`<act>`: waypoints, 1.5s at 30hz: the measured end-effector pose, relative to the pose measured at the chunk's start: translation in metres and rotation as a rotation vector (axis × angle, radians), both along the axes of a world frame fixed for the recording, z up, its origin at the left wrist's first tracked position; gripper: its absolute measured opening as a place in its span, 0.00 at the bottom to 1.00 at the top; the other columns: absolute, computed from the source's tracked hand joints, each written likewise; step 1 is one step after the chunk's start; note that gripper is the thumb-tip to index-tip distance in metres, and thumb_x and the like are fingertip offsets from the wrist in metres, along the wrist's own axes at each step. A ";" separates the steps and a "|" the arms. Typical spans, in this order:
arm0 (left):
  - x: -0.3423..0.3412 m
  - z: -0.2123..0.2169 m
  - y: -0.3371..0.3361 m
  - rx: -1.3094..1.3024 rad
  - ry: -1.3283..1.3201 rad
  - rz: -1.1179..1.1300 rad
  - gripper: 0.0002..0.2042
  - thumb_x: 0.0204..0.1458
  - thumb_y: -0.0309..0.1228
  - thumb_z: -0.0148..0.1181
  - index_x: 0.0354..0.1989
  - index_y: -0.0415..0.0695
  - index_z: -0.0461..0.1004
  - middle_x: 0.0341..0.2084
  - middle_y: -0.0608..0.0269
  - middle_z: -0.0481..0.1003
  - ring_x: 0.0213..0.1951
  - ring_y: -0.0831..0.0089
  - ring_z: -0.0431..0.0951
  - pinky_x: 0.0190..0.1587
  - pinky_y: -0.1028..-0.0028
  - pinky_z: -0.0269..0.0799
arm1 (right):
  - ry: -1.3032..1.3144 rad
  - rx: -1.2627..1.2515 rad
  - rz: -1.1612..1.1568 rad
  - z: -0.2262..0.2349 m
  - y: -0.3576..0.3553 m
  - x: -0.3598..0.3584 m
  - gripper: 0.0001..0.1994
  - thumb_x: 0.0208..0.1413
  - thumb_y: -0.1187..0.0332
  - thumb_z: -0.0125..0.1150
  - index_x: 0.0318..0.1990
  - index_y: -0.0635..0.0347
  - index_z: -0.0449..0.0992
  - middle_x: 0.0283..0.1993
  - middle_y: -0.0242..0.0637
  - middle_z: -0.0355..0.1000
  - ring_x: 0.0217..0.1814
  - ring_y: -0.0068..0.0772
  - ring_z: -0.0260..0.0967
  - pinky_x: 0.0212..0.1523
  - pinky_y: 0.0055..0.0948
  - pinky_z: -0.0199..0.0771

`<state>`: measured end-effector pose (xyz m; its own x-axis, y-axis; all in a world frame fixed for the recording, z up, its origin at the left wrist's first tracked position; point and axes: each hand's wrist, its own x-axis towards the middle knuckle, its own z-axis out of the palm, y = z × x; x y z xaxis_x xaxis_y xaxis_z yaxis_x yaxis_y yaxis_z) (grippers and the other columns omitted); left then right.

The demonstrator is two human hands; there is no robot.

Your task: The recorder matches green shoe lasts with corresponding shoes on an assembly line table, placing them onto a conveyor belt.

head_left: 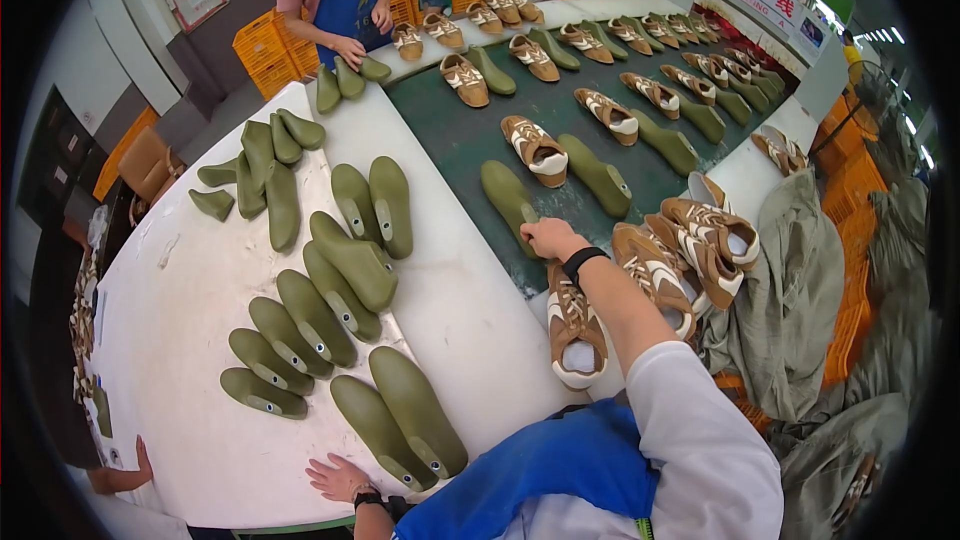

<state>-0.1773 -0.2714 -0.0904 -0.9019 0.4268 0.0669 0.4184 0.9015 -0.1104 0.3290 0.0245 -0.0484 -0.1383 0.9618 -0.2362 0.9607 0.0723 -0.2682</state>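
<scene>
My right hand (553,238) reaches over the dark green conveyor belt (440,110), its fingers closed around the heel end of a green shoe last (506,192). Another last (597,176) and a brown sneaker with white stripes (536,148) lie just beyond it. Below my right forearm rests a second brown sneaker (577,335). My left hand (340,478) lies flat on the white table (190,380), fingers spread and holding nothing. Close by it is a pair of green lasts (418,410), with more lasts (285,340) in a row farther up.
Sneakers and lasts line the belt to its far end. Brown sneakers (700,250) pile up at my right beside grey cloth (785,290) and orange crates (850,200). A person in a blue apron (350,5) touches lasts at the far side. Another person's arm (122,478) shows at left.
</scene>
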 end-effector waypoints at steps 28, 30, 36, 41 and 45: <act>-0.002 -0.019 -0.011 0.141 0.210 -0.128 0.29 0.54 0.55 0.36 0.58 0.50 0.60 0.57 0.55 0.61 0.56 0.52 0.62 0.53 0.50 0.58 | 0.154 -0.117 0.007 0.065 -0.278 -0.019 0.18 0.49 0.53 0.56 0.45 0.51 0.70 0.30 0.46 0.73 0.33 0.49 0.72 0.32 0.44 0.70; -0.006 -0.029 -0.013 0.160 0.262 -0.123 0.28 0.54 0.55 0.36 0.57 0.50 0.61 0.57 0.55 0.62 0.55 0.52 0.63 0.53 0.51 0.58 | 0.332 0.024 -0.098 0.097 -0.267 -0.018 0.17 0.47 0.57 0.59 0.43 0.55 0.70 0.32 0.44 0.73 0.33 0.48 0.71 0.33 0.41 0.70; 0.001 -0.002 -0.013 0.049 0.056 0.038 0.27 0.55 0.52 0.38 0.60 0.53 0.57 0.61 0.63 0.56 0.60 0.57 0.56 0.55 0.54 0.56 | 0.603 0.619 -0.087 0.172 -0.217 -0.026 0.12 0.44 0.66 0.63 0.36 0.59 0.71 0.33 0.40 0.68 0.33 0.41 0.68 0.31 0.32 0.67; 0.004 0.003 -0.004 0.021 0.015 0.002 0.26 0.56 0.51 0.38 0.60 0.53 0.56 0.62 0.63 0.54 0.61 0.57 0.55 0.56 0.52 0.55 | 0.601 0.609 -0.022 0.148 -0.173 -0.037 0.12 0.45 0.63 0.62 0.34 0.59 0.73 0.33 0.40 0.69 0.32 0.43 0.67 0.32 0.35 0.67; 0.003 0.002 -0.001 0.031 -0.003 0.013 0.26 0.56 0.51 0.37 0.61 0.54 0.55 0.62 0.64 0.53 0.62 0.58 0.53 0.58 0.53 0.52 | 0.311 -0.014 0.040 0.103 -0.140 -0.041 0.14 0.44 0.59 0.62 0.32 0.59 0.74 0.31 0.44 0.71 0.33 0.47 0.70 0.35 0.37 0.69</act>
